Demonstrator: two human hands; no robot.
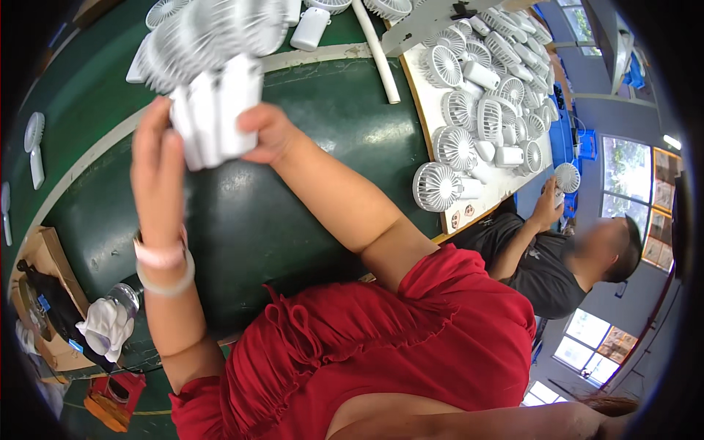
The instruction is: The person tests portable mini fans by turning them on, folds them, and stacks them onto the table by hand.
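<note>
Several white handheld fans [216,110] stand side by side in a bunch, held between my two hands over the green tabletop [323,176]. My left hand [158,172] presses against the left side of the handles, with its fingers pointing up. On the other side, my right hand [270,133] grips the lower part of the handles with thumb and fingers. The round fan heads point away from me and are smeared by motion. Beyond them, more white fans lie at the far edge, one with its short body [310,29] showing.
A board [433,147] at the right carries a heap of white fans. A white stick [378,55] lies near it. Single fans, one with its handle [37,165] showing, lie far left. A cardboard box [62,268] stands near left. At right, a person [539,253] holds a fan.
</note>
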